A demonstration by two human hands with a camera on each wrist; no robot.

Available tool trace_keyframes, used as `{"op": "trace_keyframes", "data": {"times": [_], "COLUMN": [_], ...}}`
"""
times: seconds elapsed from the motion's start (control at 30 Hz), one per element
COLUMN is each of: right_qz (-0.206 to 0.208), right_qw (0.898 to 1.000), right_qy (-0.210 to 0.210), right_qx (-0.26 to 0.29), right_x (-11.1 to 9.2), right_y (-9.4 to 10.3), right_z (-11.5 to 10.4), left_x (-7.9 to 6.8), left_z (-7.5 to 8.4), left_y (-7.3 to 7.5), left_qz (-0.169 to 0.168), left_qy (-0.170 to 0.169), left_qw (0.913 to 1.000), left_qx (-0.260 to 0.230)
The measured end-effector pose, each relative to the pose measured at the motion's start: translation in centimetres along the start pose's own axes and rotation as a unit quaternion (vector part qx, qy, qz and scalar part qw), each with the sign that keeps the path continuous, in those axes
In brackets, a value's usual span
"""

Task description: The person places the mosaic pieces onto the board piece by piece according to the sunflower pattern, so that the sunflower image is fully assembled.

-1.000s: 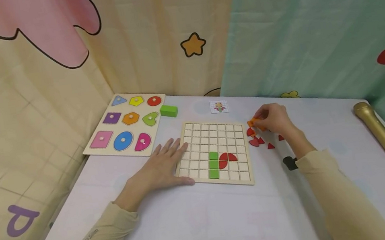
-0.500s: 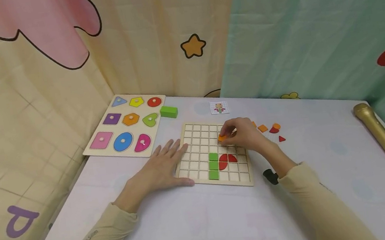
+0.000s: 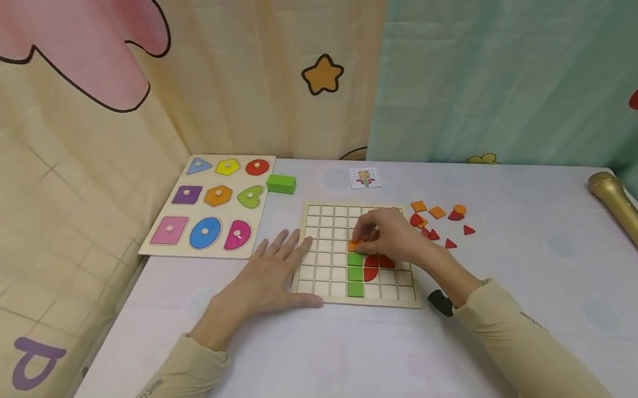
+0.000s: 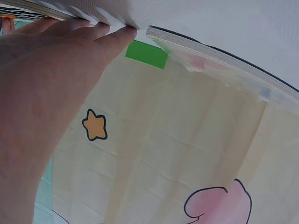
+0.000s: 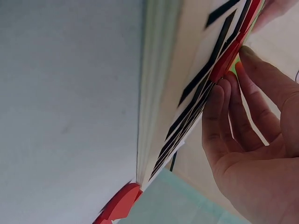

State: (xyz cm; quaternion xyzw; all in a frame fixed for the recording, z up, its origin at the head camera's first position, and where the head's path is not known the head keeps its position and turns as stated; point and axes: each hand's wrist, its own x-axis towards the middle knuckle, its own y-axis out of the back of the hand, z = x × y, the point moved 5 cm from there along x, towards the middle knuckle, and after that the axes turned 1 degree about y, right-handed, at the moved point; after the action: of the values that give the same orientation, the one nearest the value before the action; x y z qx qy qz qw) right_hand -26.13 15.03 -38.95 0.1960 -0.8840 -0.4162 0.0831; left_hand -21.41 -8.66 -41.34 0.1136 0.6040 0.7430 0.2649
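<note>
In the head view, my right hand (image 3: 391, 238) pinches a small orange square tile (image 3: 353, 245) at the cell just above a column of green square tiles (image 3: 355, 273) on the wooden grid board (image 3: 320, 257). Red quarter-circle pieces (image 3: 370, 268) lie right of the green column, partly covered by that hand. My left hand (image 3: 263, 283) rests with spread, straight fingers along the board's left edge. In the right wrist view, the right hand's fingers (image 5: 240, 109) and thumb meet close over the board, and the tile is mostly hidden.
Loose orange squares (image 3: 437, 212) and red triangles (image 3: 450, 243) lie right of the board. Behind it is a small picture card (image 3: 364, 177). A knobbed shape puzzle (image 3: 188, 219) and a green block (image 3: 281, 184) stand at the left, a gold microphone (image 3: 634, 225) far right.
My right hand has moved left from the loose pieces onto the board, bringing the orange tile to the top of the green column. The left hand has stayed in place.
</note>
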Motion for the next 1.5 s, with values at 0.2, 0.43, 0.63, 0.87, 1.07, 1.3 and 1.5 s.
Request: {"op": "trace_keyframes", "data": {"times": [0.2,0.43,0.63,0.87,1.07,1.3,1.5], "right_qz": [0.004,0.059,0.113,0.155,0.138,0.154,0.109], "right_qw": [1.0,0.998,0.99,0.967,0.967,0.971,0.988], "right_qy": [0.014,-0.004,-0.083,-0.194,-0.201,-0.166,-0.088], "right_qx": [-0.008,-0.022,-0.035,-0.058,-0.069,-0.077,-0.06], "right_x": [-0.3,-0.6,-2.0,-3.9,-4.0,-3.6,-1.8], "right_y": [0.8,4.5,8.1,10.0,9.9,9.9,8.3], "right_z": [0.1,2.9,6.9,9.8,10.7,10.2,7.6], "left_x": [0.1,0.0,-0.1,0.1,0.2,0.2,0.2], "left_z": [-0.1,0.0,0.1,0.1,0.1,0.2,0.1], "left_y": [0.0,0.0,0.1,0.0,0.0,0.1,0.0], "left_qz": [0.0,0.001,0.001,0.003,0.003,0.0,-0.001], "left_qy": [0.001,0.001,0.0,-0.003,-0.002,-0.001,-0.001], "left_qw": [1.0,1.0,1.0,1.0,1.0,1.0,1.0], "left_qx": [0.0,0.0,-0.003,-0.001,-0.003,0.003,0.003]}}
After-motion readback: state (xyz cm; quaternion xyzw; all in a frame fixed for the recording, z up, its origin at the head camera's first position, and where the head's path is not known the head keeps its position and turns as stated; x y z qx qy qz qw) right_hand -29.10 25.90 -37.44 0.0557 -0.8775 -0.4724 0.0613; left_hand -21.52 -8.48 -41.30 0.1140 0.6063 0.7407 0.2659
